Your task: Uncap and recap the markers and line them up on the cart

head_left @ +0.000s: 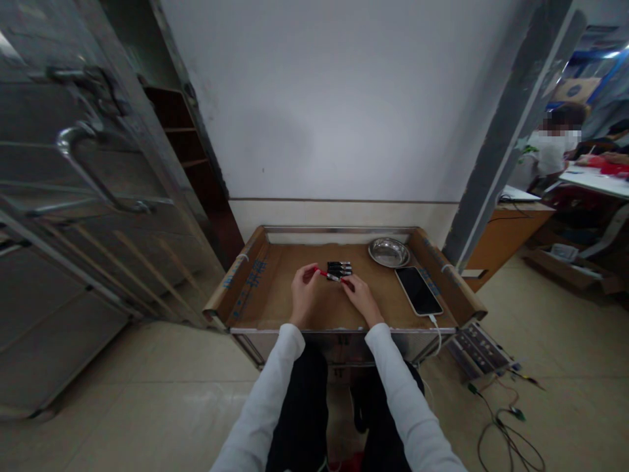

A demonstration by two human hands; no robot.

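A slim red and silver pen-like piece [332, 277] is held level between my hands, just above the cardboard-lined cart top [275, 288]. My left hand [304, 292] pinches its red left end. At the other end, the fingers of my right hand [361, 297] close on a red part. Whether the piece is whole or in two parts cannot be made out. Just beyond it, several short black and silver pieces [339, 266] lie side by side in a small group.
A round metal dish [388, 252] sits at the back right of the cart. In front of it lies a phone [419, 291] with a white cable [436, 334]. An electrical box [480, 351] and looped wires [511, 439] are on the floor. A person [553, 147] is far right.
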